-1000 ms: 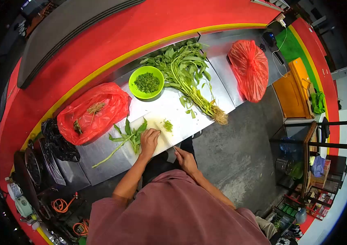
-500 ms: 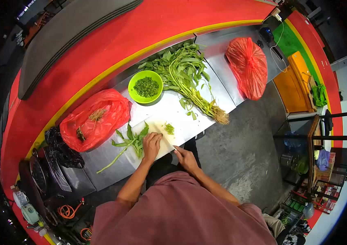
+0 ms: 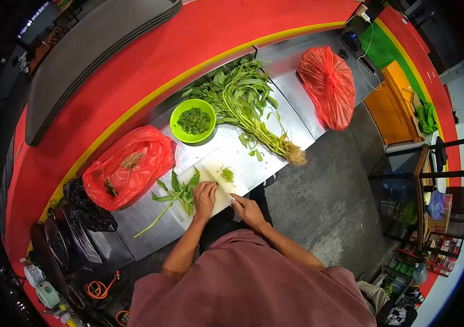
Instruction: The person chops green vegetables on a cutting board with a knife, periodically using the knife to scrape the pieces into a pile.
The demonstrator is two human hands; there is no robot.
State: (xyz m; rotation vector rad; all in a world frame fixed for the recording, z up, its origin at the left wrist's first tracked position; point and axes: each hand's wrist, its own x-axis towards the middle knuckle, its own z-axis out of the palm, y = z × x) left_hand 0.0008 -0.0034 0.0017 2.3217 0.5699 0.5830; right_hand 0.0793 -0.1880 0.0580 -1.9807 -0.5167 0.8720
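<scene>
My right hand (image 3: 248,212) is wrapped round the handle of a knife (image 3: 224,189), whose blade lies across a white cutting board (image 3: 214,161). Close beside the blade, my left hand (image 3: 205,199) presses down on leafy green stems (image 3: 176,195) with its fingers curled. Their leaves and one long stalk stick out to its left, past the board's edge. Past the blade, a small pile of chopped greens (image 3: 226,174) lies on the board. The pieces under my left fingers are hidden.
A lime-green bowl (image 3: 193,139) of chopped greens stands behind the board, beside a large bunch of rooted greens (image 3: 248,103). An open red plastic bag (image 3: 101,182) with root scraps sits left; a tied red bag (image 3: 327,87) sits right. The metal counter (image 3: 155,218) ends before my body.
The whole view has turned and shifted slightly. My hands, the knife and the greens keep nearly the same places on the board.
</scene>
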